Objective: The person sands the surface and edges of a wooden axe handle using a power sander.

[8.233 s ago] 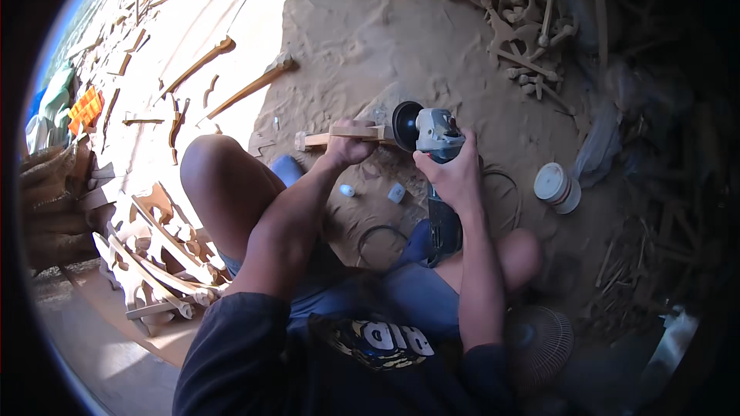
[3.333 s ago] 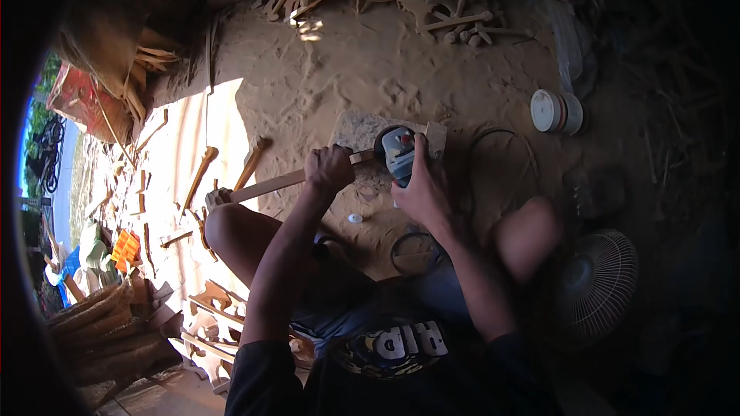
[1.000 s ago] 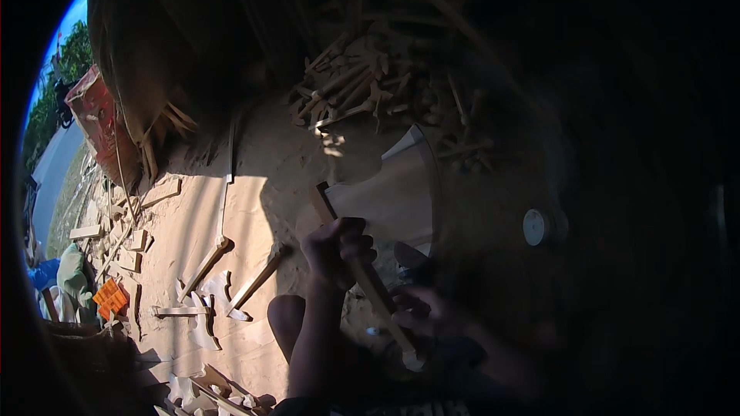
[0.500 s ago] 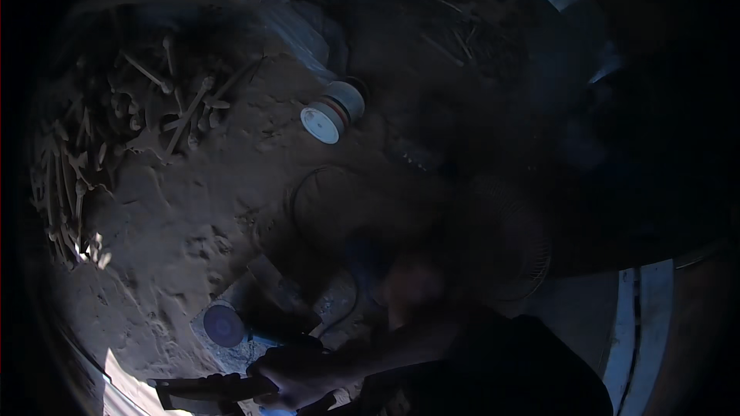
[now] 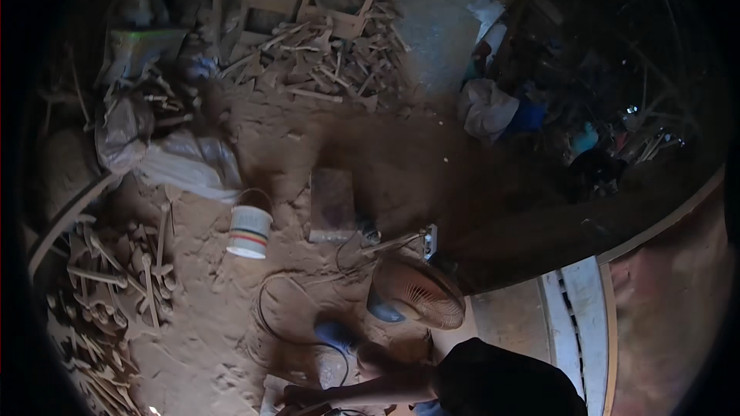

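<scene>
I'm spotting the right hand beside a pale slab, grip unreadable; I'm wanting the looped cable well clear.

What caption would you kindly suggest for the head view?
Right hand at the lower edge, with fan, white bucket and piled wooden pieces.

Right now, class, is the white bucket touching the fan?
No, the white bucket sits apart, to the left of the fan in the picture, with sandy ground visible between them.
</scene>
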### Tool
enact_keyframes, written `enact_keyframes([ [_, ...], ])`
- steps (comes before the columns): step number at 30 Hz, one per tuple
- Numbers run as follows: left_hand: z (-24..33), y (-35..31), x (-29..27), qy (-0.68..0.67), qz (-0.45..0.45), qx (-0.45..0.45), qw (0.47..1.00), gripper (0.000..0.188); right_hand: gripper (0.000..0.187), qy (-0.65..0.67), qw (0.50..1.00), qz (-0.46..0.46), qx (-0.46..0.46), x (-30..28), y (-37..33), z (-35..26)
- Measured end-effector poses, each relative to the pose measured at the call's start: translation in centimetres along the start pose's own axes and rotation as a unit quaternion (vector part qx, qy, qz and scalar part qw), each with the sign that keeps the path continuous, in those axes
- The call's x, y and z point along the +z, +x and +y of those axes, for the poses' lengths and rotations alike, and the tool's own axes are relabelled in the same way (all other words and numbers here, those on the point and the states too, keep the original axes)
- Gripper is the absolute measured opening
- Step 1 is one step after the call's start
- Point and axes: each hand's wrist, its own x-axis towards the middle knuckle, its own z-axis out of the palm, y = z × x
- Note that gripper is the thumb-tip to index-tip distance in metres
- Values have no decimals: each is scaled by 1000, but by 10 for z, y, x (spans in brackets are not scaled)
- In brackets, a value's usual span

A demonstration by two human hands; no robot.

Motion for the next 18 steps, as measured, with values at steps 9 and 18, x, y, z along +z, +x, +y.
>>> enact_keyframes([
  [9,278,65,223,137,-243,-34,960,45,56,75,872,480,-59,-258,-331,-265],
  [18,402,101,339,219,-376,-50,899,40,47,96,659,709,230,-249,-595,-361],
])
